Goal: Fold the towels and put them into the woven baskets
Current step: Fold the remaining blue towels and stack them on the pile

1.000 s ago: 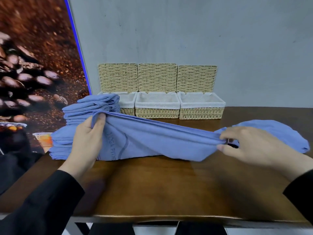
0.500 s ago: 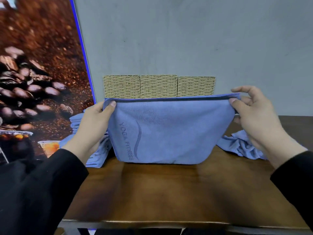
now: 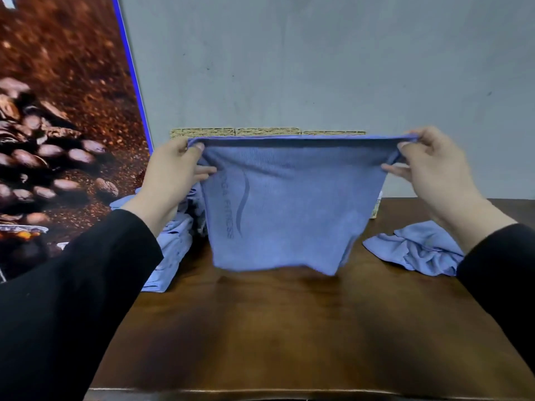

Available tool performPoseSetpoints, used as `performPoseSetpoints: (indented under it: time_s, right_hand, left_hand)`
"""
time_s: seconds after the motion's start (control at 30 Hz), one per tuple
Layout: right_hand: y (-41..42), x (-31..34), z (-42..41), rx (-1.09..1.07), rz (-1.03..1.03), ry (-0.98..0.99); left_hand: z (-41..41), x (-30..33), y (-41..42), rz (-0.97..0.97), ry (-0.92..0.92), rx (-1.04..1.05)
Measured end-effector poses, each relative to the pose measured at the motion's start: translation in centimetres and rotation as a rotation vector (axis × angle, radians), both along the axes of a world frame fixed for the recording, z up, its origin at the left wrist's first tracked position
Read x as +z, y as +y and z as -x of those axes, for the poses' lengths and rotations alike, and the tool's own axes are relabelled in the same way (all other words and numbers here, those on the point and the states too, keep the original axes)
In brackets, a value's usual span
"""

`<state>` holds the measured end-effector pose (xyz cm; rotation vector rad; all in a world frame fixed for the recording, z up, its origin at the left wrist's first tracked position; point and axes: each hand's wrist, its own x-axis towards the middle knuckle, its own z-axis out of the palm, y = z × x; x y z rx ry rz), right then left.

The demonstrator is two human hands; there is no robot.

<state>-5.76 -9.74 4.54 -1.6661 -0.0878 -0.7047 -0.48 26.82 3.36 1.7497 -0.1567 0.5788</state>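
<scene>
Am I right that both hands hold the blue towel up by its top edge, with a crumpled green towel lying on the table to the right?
Not quite: the head view shows the crumpled towel is blue, not green. The rest is right.

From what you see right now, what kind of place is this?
Probably an indoor staged work corner, perhaps in a café or studio; I cannot be sure. A wooden table stands against a plain grey wall, beside a large coffee-bean poster, with woven baskets behind.
</scene>
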Motion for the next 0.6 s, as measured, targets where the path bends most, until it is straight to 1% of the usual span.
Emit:
performPoseSetpoints:
  time_s: [0.07,0.1,0.17,0.2,0.27,0.37,0.4,0.43,0.47,0.53,0.6]
  right_hand:
    - [-0.1,-0.2,0.9,-0.01,-0.012,-0.089]
    - [-0.2,-0.7,1.6,-0.01,0.026,-0.099]
    - [-0.7,-2.7,3.2,-0.009,0.192,-0.071]
    - [-1.0,-4.2,3.9,-0.001,0.296,-0.048]
    - [-2.2,-7.8,4.7,0.083,0.51,0.027]
    - [-3.8,-13.8,5.5,0.354,0.826,0.304]
    - [-3.9,-15.4,5.7,0.398,0.908,0.372]
    - [-3.9,-16.6,5.6,0.402,0.959,0.358]
    - [-3.7,-17.4,5.4,0.384,0.976,0.32]
    - [-2.6,-17.7,4.8,0.348,0.913,0.277]
    - [-1.2,-17.8,3.6,0.36,0.952,0.219]
  left_hand:
    - [1.3,-0.3,-0.3,0.01,-0.095,-0.009]
    - [1.9,-1.0,-0.2,0.013,-0.11,-0.023]
    - [3.2,-3.5,0.5,-0.031,-0.082,-0.042]
    - [3.8,-5.1,1.1,-0.104,-0.048,-0.043]
    - [4.9,-9.0,2.8,-0.348,0.032,-0.085]
    - [6.2,-14.6,5.1,-0.74,0.118,-0.322]
    - [6.4,-15.9,5.5,-0.859,0.123,-0.361]
    - [6.3,-16.8,5.7,-0.933,0.126,-0.353]
    - [6.2,-17.2,5.4,-0.945,0.115,-0.32]
    - [5.9,-17.0,3.7,-0.922,0.081,-0.267]
    - [5.3,-16.7,1.0,-1.0,0.111,-0.308]
